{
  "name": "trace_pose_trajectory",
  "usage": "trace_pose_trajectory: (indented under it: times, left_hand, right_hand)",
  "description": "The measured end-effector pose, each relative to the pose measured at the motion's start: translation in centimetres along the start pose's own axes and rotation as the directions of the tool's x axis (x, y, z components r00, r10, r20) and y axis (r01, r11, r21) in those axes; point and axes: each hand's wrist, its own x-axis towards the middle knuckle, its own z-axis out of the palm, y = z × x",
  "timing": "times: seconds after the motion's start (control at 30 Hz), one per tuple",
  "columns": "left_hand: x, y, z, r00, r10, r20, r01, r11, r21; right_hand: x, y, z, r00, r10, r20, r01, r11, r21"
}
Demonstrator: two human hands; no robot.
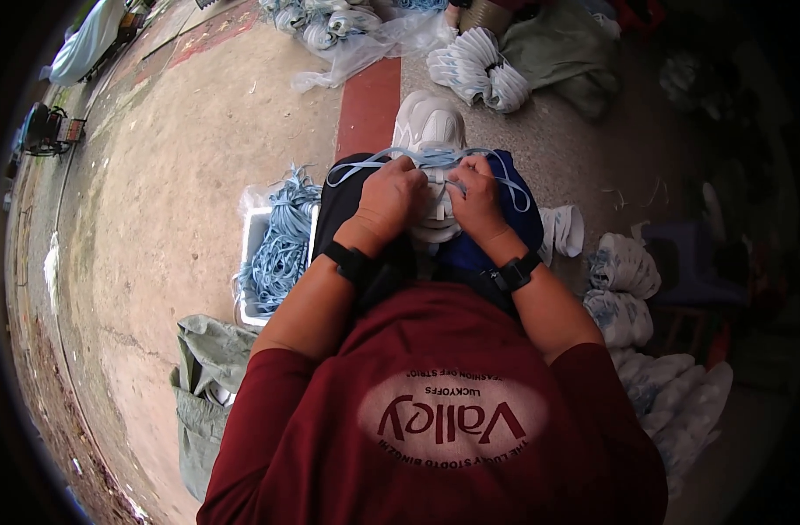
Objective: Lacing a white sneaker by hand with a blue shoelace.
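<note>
Between my knees is a white shoe upper point(428, 122), its toe pointing away from me. A light-blue shoelace point(438, 158) crosses it and loops out over both knees. My left hand point(393, 199) is closed at the left edge of the upper, fingertips on the lacing. On the other side my right hand point(477, 199) pinches the lace near the eyelets, thumb and forefinger together. Part of the lacing is hidden by the fingers. Each wrist wears a black band.
To my left stands a white box point(254, 229) full of blue laces point(284, 236), with a grey-green sack point(209, 394) nearer me. Bundles of white uppers point(479, 70) lie ahead, beside a dark green sack point(566, 52). More bundles point(623, 267) are at my right, near a dark stool point(693, 262).
</note>
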Motion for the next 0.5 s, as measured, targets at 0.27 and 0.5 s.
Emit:
trace_pose_trajectory:
  times: [0.27,0.5]
  left_hand:
    - [2.2,-0.1,0.7,0.989,0.102,-0.108,-0.105,0.994,-0.03]
    - [2.9,0.2,-0.6,0.981,0.121,0.15,-0.142,0.98,0.137]
  right_hand:
    - [0.2,0.7,0.4,1.0,-0.003,0.003,0.003,1.0,-0.005]
    - [0.3,-1.9,-1.8,0.977,-0.155,0.146,0.176,0.974,-0.145]
